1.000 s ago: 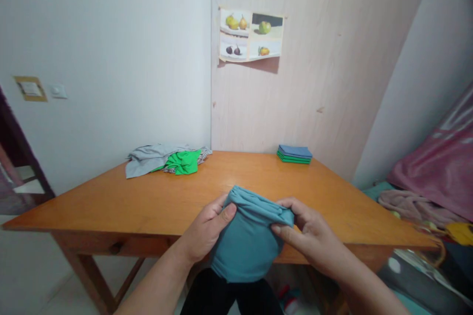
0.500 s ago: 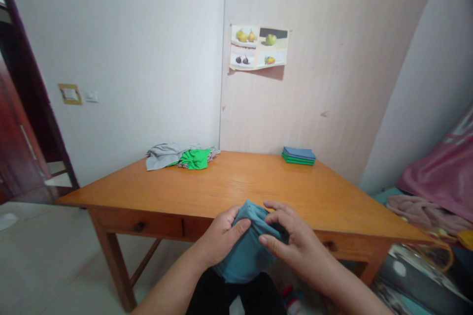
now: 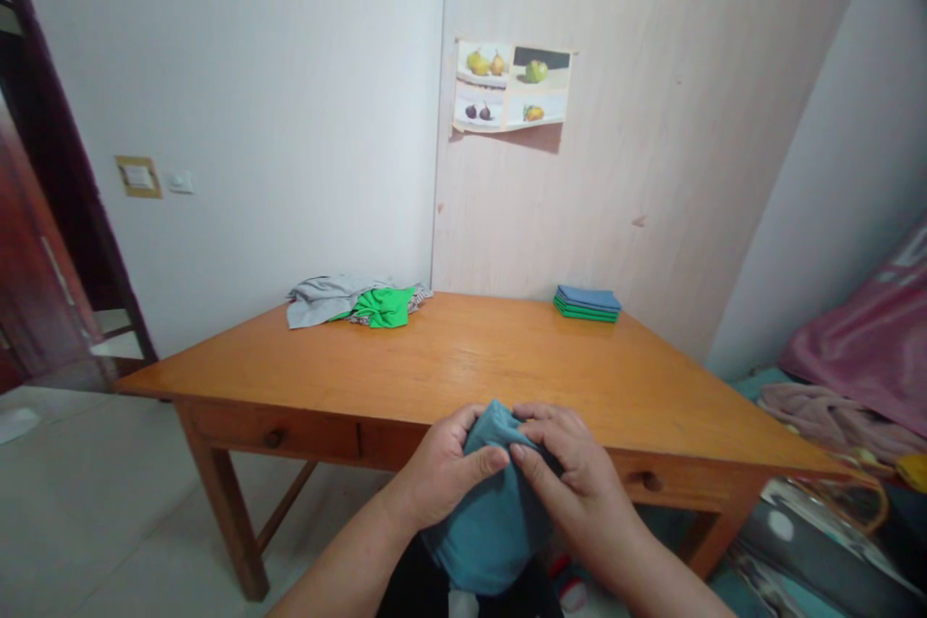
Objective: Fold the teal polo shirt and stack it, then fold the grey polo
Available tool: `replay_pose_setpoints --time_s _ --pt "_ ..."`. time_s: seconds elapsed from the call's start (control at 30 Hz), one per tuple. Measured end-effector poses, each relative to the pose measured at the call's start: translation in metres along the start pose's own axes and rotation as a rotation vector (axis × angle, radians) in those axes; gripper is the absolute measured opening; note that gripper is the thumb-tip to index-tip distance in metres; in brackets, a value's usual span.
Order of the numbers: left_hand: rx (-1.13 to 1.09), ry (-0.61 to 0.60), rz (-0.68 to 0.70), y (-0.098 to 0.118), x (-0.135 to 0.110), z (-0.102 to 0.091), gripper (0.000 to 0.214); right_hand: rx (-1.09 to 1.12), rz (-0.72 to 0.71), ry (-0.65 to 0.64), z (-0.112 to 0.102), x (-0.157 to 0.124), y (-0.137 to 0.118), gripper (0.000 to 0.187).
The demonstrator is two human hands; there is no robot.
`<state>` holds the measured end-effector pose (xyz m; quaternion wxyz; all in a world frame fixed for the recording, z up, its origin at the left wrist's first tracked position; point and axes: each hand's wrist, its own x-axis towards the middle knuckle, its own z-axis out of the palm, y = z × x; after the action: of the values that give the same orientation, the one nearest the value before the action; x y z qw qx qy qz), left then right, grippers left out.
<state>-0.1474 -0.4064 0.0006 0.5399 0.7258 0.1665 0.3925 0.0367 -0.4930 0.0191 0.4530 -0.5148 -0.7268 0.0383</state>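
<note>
A blue-teal piece of cloth point(image 3: 492, 541) hangs from both my hands in front of the table's near edge, above my lap. My left hand point(image 3: 453, 468) grips its upper left side, thumb lying across the front of the fabric. On the upper right side, my right hand point(image 3: 572, 463) pinches the cloth between thumb and bent fingers. The cloth's top is bunched into a peak between the hands. Its lower part falls loosely. Fingertips behind the fabric are hidden.
The wooden table point(image 3: 449, 367) spans the view, with drawers along its front. Rumpled grey clothes point(image 3: 325, 299) and a green cloth point(image 3: 383, 307) lie at the back left. A neat stack of folded blue and green cloths point(image 3: 586, 302) sits at the back right.
My right hand has closed in on the cloth, its fingers now pressed to the fabric close to my left thumb. The cloth hangs a little lower and further right.
</note>
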Motion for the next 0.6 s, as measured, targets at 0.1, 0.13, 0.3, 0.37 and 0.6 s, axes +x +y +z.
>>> replay_pose_setpoints --time_s 0.1,0.13,0.3,0.37,0.6 --pt "0.0 0.004 -0.008 0.002 0.001 -0.003 0.037 -0.099 -0.031 -0.047 -0.005 -0.003 0.0 0.018" --pt "-0.01 0.006 -0.016 0.003 0.001 -0.004 0.035 -0.138 -0.033 -0.071 -0.008 -0.004 0.0 0.018" --pt "-0.206 0.073 -0.073 0.001 -0.002 -0.017 0.032 -0.286 0.033 -0.21 -0.025 -0.013 0.006 0.012" --pt "-0.241 0.069 -0.08 -0.003 -0.003 -0.021 0.031 -0.259 0.03 -0.232 -0.03 -0.016 0.008 0.014" --pt "-0.328 0.03 -0.116 -0.005 -0.005 -0.025 0.032 -0.032 0.059 -0.147 -0.05 -0.015 0.01 0.02"
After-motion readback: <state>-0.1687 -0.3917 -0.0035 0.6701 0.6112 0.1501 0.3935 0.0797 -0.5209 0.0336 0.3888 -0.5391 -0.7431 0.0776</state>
